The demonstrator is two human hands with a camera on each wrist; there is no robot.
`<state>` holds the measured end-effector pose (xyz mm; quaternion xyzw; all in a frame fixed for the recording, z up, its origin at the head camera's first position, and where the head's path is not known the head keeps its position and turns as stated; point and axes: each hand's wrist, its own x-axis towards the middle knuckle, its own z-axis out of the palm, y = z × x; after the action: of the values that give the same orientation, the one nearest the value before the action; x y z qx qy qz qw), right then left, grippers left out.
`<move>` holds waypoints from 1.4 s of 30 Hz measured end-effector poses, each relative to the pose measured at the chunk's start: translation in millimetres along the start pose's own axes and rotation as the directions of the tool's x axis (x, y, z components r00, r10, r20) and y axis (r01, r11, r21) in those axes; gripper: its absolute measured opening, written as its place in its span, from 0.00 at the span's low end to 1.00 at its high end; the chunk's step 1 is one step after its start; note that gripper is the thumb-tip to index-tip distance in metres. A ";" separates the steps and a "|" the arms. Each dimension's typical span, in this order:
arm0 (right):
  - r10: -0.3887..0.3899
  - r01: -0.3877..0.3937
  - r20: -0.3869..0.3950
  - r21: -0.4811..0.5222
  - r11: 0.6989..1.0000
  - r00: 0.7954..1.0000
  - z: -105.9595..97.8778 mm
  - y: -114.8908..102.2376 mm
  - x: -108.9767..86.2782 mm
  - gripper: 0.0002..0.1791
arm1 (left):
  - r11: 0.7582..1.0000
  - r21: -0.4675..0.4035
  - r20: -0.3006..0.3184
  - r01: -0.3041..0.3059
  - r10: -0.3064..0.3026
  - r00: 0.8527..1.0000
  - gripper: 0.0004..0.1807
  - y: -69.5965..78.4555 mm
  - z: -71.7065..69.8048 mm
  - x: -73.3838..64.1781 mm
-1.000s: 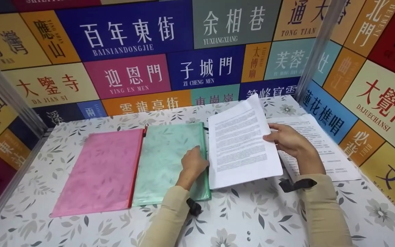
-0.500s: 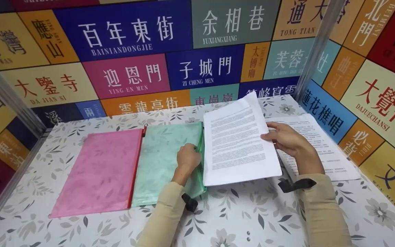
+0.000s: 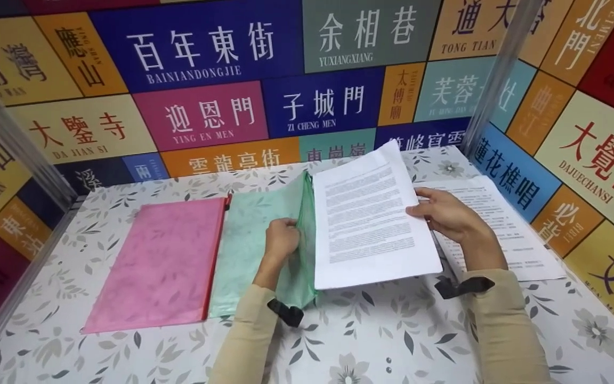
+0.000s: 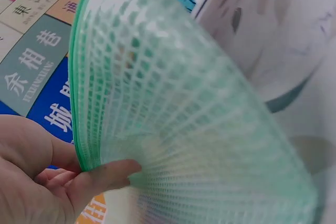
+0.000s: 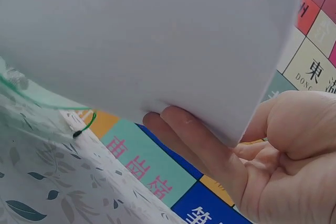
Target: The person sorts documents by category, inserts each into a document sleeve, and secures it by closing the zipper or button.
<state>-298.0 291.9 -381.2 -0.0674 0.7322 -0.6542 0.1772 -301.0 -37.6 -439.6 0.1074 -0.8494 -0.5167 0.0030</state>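
My left hand (image 3: 281, 240) pinches the opening edge of a green mesh zip folder (image 3: 245, 218). In the left wrist view the thumb and fingers grip the rim, and the folder's translucent upper layer (image 4: 184, 129) bows up from the table. My right hand (image 3: 448, 216) holds printed paper (image 3: 371, 224) by its right edge, thumb on the printed face and fingers behind. The paper is tilted up, its left edge right at the folder's raised mouth. From the right wrist view, fingertips (image 5: 181, 124) press the blank back of the paper (image 5: 157, 45).
A pink zip folder (image 3: 158, 261) with a red zip edge lies flat left of the green one. More printed paper (image 3: 504, 240) lies behind the right hand. Colourful panels (image 3: 200, 45) with lettering enclose the floral-patterned table (image 3: 392, 330) at the back and sides.
My left hand has moved left and pulled up the green folder's edge, so its mouth now gapes. The held paper has shifted slightly left toward that mouth.
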 end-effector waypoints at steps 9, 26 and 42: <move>-0.018 0.018 -0.004 0.028 0.999 1.000 3.8 -0.1 3.6 0.36 | 0.995 -0.089 0.047 0.054 -0.050 0.998 0.21 6.1 -12.6 0.8; -0.034 0.035 -0.045 0.014 0.999 0.998 21.9 -0.4 7.6 0.33 | 0.986 -0.112 0.131 0.123 -0.108 0.985 0.23 8.8 -17.9 -1.2; -0.053 0.048 -0.145 -0.040 0.998 0.988 37.1 -19.8 -1.7 0.30 | 0.998 -0.063 0.190 0.018 -0.006 0.982 0.22 11.4 -17.1 -7.4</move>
<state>-286.1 255.1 -364.5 -0.0410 0.7529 -0.6484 0.1054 -293.9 -46.1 -420.8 0.0627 -0.8282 -0.5515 -0.0774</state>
